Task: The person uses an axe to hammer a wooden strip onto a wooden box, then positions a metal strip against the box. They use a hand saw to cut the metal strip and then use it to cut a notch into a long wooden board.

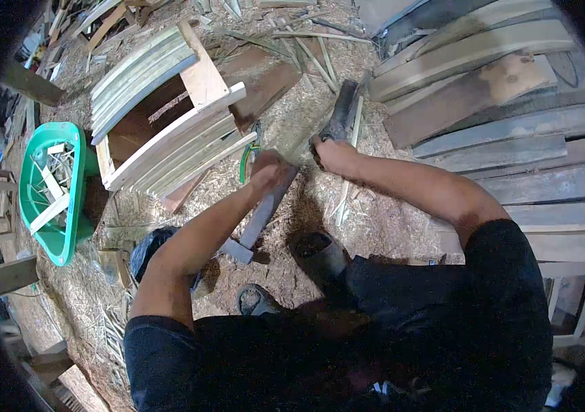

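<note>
My right hand (333,155) is closed round the near end of a dark, long, tube-like tool (340,110), which points away from me. What kind of tool it is, I cannot make out. My left hand (269,169) is closed at the upper end of a narrow grey-brown board (265,214); whatever its fingers grip is hidden. Beside that hand lies a curved green-and-yellow piece (245,163). At the board's lower end is a short grey block (237,251). Left of the hands rests a slatted wooden frame (176,123) with curved sides.
A green tub (76,199) holding wood offcuts stands at the left. Long planks (498,130) lie stacked at the right. Shavings cover the ground (388,213), and thin strips (320,65) are scattered at the back. My feet in dark shoes (316,254) are just below the hands.
</note>
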{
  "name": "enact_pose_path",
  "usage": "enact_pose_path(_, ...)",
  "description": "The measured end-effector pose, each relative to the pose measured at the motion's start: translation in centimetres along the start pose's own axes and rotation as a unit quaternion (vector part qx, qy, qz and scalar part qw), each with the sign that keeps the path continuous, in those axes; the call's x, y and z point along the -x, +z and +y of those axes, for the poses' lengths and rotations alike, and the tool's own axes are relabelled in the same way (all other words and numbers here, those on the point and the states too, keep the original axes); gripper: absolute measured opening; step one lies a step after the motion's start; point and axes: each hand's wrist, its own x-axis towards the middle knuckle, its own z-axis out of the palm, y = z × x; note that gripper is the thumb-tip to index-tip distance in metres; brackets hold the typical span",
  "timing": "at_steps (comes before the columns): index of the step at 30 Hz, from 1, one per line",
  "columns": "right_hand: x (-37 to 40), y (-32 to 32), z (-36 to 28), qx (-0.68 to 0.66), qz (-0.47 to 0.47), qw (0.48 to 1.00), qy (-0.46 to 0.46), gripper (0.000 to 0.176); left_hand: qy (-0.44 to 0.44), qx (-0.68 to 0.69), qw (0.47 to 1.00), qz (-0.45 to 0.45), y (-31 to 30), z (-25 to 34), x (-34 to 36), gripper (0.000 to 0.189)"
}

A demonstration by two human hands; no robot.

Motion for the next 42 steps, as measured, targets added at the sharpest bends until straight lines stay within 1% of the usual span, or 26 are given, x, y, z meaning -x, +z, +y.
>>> enact_pose_path(1,0.6,0.0,0.0,-0.028,0.01,0.999,0.011,0.044,0.02,0.101,0.995,0.019,0.3,0.3,-0.2,0.018)
enact_pose_path(2,1.2,0.1,-0.3,-0.003,0.026,1.0,-0.003,0.043,0.009,0.207,0.977,0.045,0.6,0.7,0.0,0.019)
enact_pose_path(4,2.0,1.3,-0.2,0.048,0.057,0.997,-0.03,0.042,-0.067,-0.007,0.998,0.02,0.9,4.0,-1.3,0.02)
enact_pose_path(5,2.1,1.7,-0.4,0.004,0.04,0.999,0.003,0.038,-0.12,-0.326,0.937,-0.033,0.5,6.5,-2.5,0.02)
enact_pose_path(7,2.4,0.4,-0.2,-0.157,0.029,0.986,0.045,0.034,-0.193,-0.556,0.808,-0.014,0.8,10.0,-3.6,0.019)
enact_pose_path(8,2.3,-0.2,-0.1,-0.235,0.023,0.97,0.065,0.031,-0.225,-0.499,0.835,0.055,1.6,11.1,-3.9,0.019)
enact_pose_path(9,2.1,0.2,0.6,-0.238,0.073,0.968,0.016,0.029,-0.254,-0.437,0.854,0.122,2.2,12.0,-4.1,0.019)
enact_pose_path(11,1.8,1.5,2.0,-0.239,0.171,0.953,-0.079,0.025,-0.188,-0.382,0.893,0.148,3.5,13.9,-3.8,0.018)
enact_pose_path(14,2.5,1.3,1.3,-0.218,0.262,0.94,0.025,0.026,-0.132,-0.324,0.923,0.164,4.6,13.8,-3.9,0.022)
enact_pose_path(15,2.5,1.9,1.7,-0.225,0.231,0.941,0.101,0.031,-0.12,-0.31,0.929,0.165,4.8,13.4,-4.0,0.025)
enact_pose_path(18,1.8,3.4,3.4,-0.238,0.202,0.927,0.206,0.032,-0.091,-0.272,0.94,0.182,5.7,12.3,-4.2,0.032)
enact_pose_path(19,1.7,3.6,4.3,-0.214,0.175,0.943,0.183,0.023,-0.081,-0.288,0.938,0.177,5.7,12.4,-4.1,0.035)
enact_pose_path(21,1.4,3.6,5.6,-0.245,0.166,0.939,0.177,0.02,-0.062,-0.321,0.93,0.167,5.7,12.4,-3.6,0.04)
enact_pose_path(22,1.1,3.4,5.9,-0.26,0.162,0.936,0.173,0.019,-0.122,-0.335,0.922,0.148,5.4,12.0,-3.5,0.039)
enact_pose_path(23,0.8,3.5,5.8,-0.253,0.195,0.926,0.203,0.021,-0.184,-0.347,0.911,0.128,5.1,11.6,-3.3,0.039)
enact_pose_path(26,-0.5,3.1,6.6,-0.261,0.182,0.912,0.258,0.024,-0.3,-0.377,0.876,-0.017,4.1,12.3,-3.8,0.038)
enact_pose_path(27,-1.0,2.8,7.5,-0.238,0.128,0.925,0.268,0.029,-0.306,-0.366,0.879,-0.027,4.2,13.3,-4.2,0.038)
enact_pose_path(28,-1.5,3.2,8.0,-0.249,0.155,0.908,0.298,0.029,-0.312,-0.354,0.881,-0.037,4.4,14.5,-4.6,0.038)
enact_pose_path(29,-2.1,3.7,8.4,-0.261,0.182,0.89,0.327,0.03,-0.298,-0.322,0.898,0.005,5.3,15.5,-4.6,0.039)
enact_pose_path(30,-2.5,4.4,8.9,-0.272,0.207,0.87,0.355,0.03,-0.302,-0.311,0.901,0.011,5.4,15.1,-4.7,0.039)
enact_pose_path(33,-3.1,5.4,10.5,-0.232,0.209,0.867,0.389,0.028,-0.326,-0.322,0.889,-0.017,4.7,11.8,-5.2,0.041)
enact_pose_path(36,-3.0,5.0,10.7,-0.225,0.206,0.873,0.38,0.026,-0.303,-0.356,0.884,0.02,5.0,11.4,-5.4,0.042)
enact_pose_path(38,-3.0,4.4,10.5,-0.246,0.243,0.863,0.369,0.025,-0.288,-0.356,0.888,0.042,5.0,11.5,-5.0,0.042)
enact_pose_path(40,-3.3,4.0,10.5,-0.245,0.256,0.861,0.365,0.026,-0.332,-0.315,0.889,0.011,4.8,12.9,-5.0,0.044)
enact_pose_path(41,-3.6,3.8,10.6,-0.234,0.253,0.864,0.366,0.026,-0.378,-0.277,0.883,-0.029,4.5,14.0,-5.2,0.045)
enact_pose_path(42,-3.8,3.7,10.7,-0.224,0.25,0.867,0.368,0.027,-0.366,-0.269,0.891,-0.033,4.5,14.3,-5.2,0.046)
